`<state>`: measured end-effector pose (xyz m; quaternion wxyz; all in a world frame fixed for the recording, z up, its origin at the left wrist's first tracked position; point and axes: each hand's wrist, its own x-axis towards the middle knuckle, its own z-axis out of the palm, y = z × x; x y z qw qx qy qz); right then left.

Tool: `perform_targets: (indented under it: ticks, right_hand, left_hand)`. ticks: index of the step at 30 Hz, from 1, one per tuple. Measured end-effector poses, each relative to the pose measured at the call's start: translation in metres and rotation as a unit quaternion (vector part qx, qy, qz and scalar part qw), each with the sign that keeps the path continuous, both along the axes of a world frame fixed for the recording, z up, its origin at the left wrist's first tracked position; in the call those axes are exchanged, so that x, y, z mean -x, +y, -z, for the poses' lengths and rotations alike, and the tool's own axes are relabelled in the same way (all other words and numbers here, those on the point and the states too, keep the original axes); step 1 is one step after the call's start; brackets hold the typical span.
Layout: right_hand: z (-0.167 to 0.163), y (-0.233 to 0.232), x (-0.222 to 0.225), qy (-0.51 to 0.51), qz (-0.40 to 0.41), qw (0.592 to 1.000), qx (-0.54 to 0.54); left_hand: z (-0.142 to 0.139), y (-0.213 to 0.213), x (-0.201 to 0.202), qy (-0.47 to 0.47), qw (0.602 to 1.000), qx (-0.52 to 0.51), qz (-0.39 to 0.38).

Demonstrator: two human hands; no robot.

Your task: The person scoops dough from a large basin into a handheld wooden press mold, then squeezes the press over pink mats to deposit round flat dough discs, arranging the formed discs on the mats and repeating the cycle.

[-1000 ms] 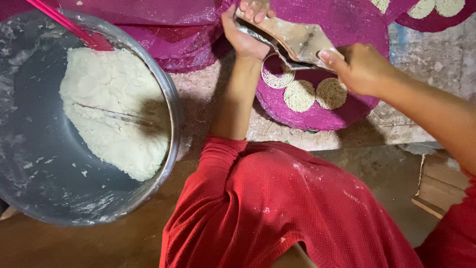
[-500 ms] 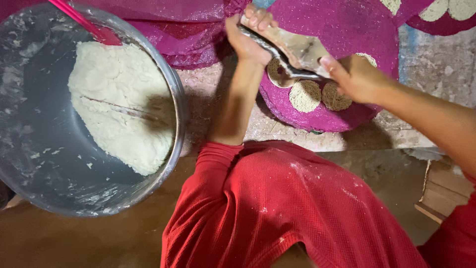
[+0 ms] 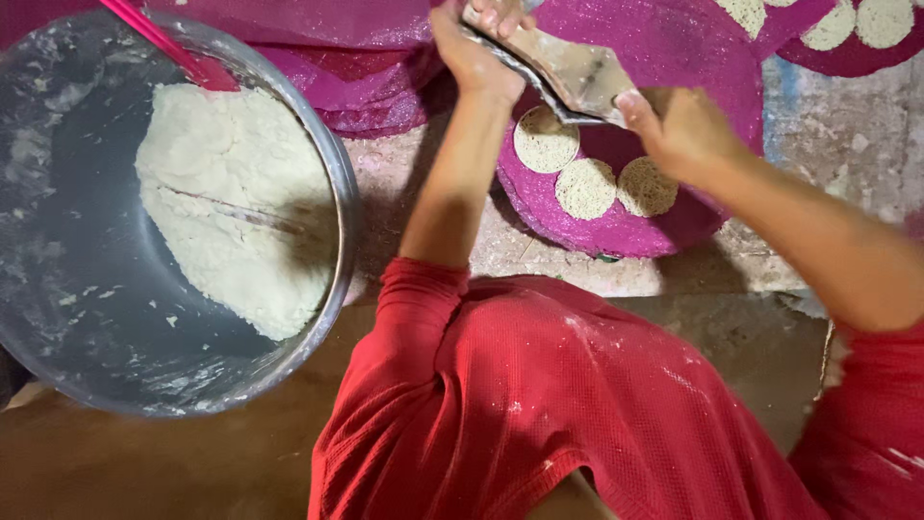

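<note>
My left hand [image 3: 476, 48] grips the far end of a wooden and metal hand press [image 3: 563, 67]. At its near end my right hand [image 3: 679, 130] holds the handle. The press hangs tilted over a round magenta mat [image 3: 626, 226]. Three pale noodle-like discs [image 3: 587, 188] lie on that mat just under the press. Both arms wear red sleeves, and a red-clothed knee [image 3: 577, 385] fills the foreground.
A big steel basin [image 3: 87, 318] at the left holds a mass of white dough [image 3: 241, 212] and a pink spatula [image 3: 159, 43]. More magenta mats [image 3: 356, 58] lie at the back, with other discs [image 3: 847, 24] at the top right. The rough floor [image 3: 828, 125] is dusted with flour.
The view has shifted, so the basin and mats sit lower and further right in frame. Both hands keep their hold on the press, which has tilted more steeply above the discs.
</note>
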<state>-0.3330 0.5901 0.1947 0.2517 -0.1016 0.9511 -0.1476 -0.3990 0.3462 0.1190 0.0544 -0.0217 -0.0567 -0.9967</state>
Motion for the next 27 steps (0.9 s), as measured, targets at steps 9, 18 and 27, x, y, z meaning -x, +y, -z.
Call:
perform_targets:
  ticks: [9,18,27]
  right_hand:
    - [0.044,0.045,-0.045,0.122,0.022,0.924,0.361]
    - [0.069,0.093,-0.101,0.179,0.123,0.764,0.608]
    - [0.089,0.132,-0.137,0.131,0.27,0.734,0.609]
  left_hand:
    - [0.005,-0.029,-0.067,-0.01,0.741,0.669,0.047]
    - [-0.008,-0.009,-0.107,0.083,0.402,0.889,0.203]
    - [-0.031,0.011,-0.031,0.087,0.39,0.903,0.16]
